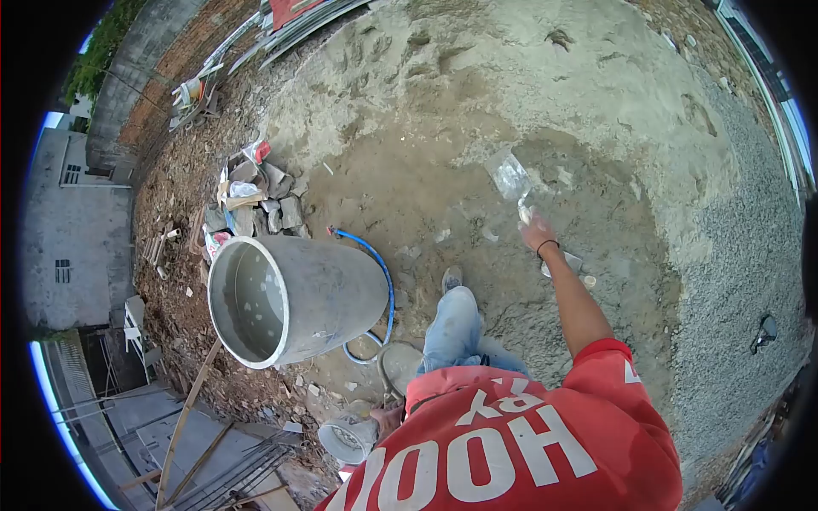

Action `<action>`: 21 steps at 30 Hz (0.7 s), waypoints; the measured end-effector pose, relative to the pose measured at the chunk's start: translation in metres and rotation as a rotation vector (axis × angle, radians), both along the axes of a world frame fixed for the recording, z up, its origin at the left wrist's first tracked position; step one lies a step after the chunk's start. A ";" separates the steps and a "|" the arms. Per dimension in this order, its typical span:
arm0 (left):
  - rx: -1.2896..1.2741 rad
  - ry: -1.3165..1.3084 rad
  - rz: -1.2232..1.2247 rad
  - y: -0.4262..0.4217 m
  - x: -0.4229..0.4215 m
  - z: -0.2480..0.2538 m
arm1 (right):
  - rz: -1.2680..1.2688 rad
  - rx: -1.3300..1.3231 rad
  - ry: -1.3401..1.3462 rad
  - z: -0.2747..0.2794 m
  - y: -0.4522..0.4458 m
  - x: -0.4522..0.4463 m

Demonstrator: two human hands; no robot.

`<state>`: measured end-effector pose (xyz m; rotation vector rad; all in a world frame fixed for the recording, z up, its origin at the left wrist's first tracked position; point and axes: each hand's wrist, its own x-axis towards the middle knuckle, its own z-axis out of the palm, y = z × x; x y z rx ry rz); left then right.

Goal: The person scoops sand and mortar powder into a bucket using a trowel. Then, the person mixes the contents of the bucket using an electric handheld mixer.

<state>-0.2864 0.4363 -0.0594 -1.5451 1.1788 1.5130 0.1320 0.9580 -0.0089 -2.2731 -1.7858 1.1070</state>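
Observation:
My right hand point(536, 232) reaches forward, its fingers wrapped around the pale handle of a trowel point(509, 175). The trowel's broad, flat metal blade lies over the damp, grey-brown sandy ground point(383, 183). Beside my right wrist there is a shiny, pale object point(562, 265) that I cannot make out, partly hidden by the forearm. Low at my left side, my left hand point(388, 416) is beside a whitish bucket point(345, 440). Its fingers are too hidden to show whether it grips the bucket.
A large grey barrel point(332, 294) holding water stands to the left, with a blue hose point(391, 294) curving around its base. Behind it is a pile of stones and bags point(256, 200). Grey gravel point(737, 281) spreads on the right. Wooden planks point(189, 409) lie lower left.

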 end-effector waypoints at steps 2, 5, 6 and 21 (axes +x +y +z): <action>0.041 0.007 -0.003 0.087 -0.004 -0.017 | 0.014 0.068 0.019 -0.010 0.043 -0.007; 0.065 -0.022 -0.086 0.233 -0.003 -0.033 | 0.031 0.028 0.038 -0.010 0.105 0.003; 0.067 -0.042 -0.154 0.284 0.000 -0.038 | 0.011 0.134 0.033 -0.033 0.111 0.014; 0.235 0.180 -0.529 0.858 0.076 -0.084 | -0.469 -0.577 -0.415 -0.032 0.094 0.300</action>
